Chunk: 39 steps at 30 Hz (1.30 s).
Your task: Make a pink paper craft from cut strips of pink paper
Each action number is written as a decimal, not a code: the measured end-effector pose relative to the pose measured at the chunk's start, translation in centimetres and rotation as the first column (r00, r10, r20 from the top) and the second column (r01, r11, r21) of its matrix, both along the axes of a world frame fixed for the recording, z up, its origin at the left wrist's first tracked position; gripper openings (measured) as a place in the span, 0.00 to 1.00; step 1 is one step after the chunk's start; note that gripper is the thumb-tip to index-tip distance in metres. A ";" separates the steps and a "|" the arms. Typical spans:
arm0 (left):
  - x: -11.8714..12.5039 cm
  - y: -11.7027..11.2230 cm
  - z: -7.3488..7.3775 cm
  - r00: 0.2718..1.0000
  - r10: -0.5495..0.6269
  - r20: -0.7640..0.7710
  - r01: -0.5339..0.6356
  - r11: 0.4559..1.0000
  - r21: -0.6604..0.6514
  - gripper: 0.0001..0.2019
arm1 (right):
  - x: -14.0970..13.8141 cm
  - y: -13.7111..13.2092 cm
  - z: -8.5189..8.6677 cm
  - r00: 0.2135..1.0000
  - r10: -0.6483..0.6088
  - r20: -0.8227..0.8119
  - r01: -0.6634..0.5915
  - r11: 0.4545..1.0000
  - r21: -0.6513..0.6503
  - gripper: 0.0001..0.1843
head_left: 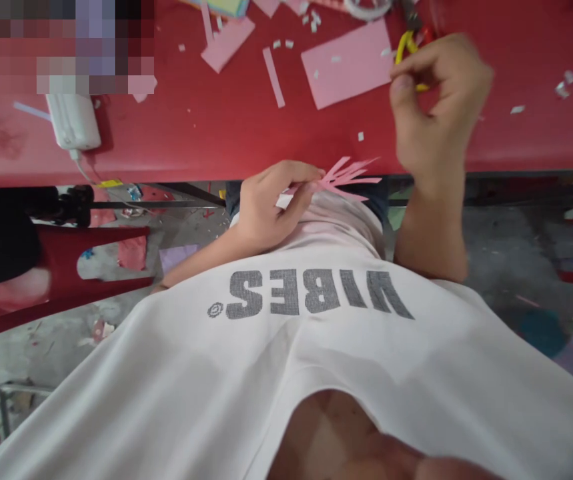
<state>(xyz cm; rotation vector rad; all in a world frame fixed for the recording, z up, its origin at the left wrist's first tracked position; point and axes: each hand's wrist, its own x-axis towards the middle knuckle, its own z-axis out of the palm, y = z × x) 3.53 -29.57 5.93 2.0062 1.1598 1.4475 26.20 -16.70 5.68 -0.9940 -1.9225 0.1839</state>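
Note:
My left hand (279,200) is closed at the table's front edge, just above my lap. Between its thumb and fingers it pinches a bunch of narrow pink paper strips (349,179), which fan out to the right. Over the table, my right hand (441,100) is raised with thumb and forefinger brought together. Whatever those fingertips hold, if anything, I cannot make out. Right behind that hand lie scissors with yellow handles (406,47), partly hidden by it. A flat pink paper rectangle (349,63) lies just left of the right fingertips.
Small white scraps, a thin pink strip (273,77) and a smaller pink piece (229,45) lie on the red table (166,133). A tape roll (367,8) is at the back. A white power bank (73,120) with a cable stands left. Below left is a red chair (71,267).

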 end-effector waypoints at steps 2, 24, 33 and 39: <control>0.1 0.1 0.3 0.999 -0.048 0.017 0.047 0.998 0.037 0.05 | -0.2 3.9 -1.6 0.972 -0.049 0.231 0.077 0.991 -0.112 0.06; -1.1 1.9 -0.1 0.992 -0.028 0.126 0.024 0.999 0.031 0.11 | -4.4 13.0 0.0 0.897 -0.150 0.416 0.164 0.987 0.004 0.11; -0.8 1.7 1.0 0.986 -0.165 0.025 0.161 0.978 0.130 0.15 | -4.2 -1.8 4.7 0.911 0.191 0.365 -0.292 0.925 0.243 0.08; -1.0 1.4 1.2 0.985 -0.171 0.004 0.168 0.974 0.151 0.14 | -4.0 -2.3 4.1 0.919 0.141 0.367 -0.251 0.929 0.271 0.09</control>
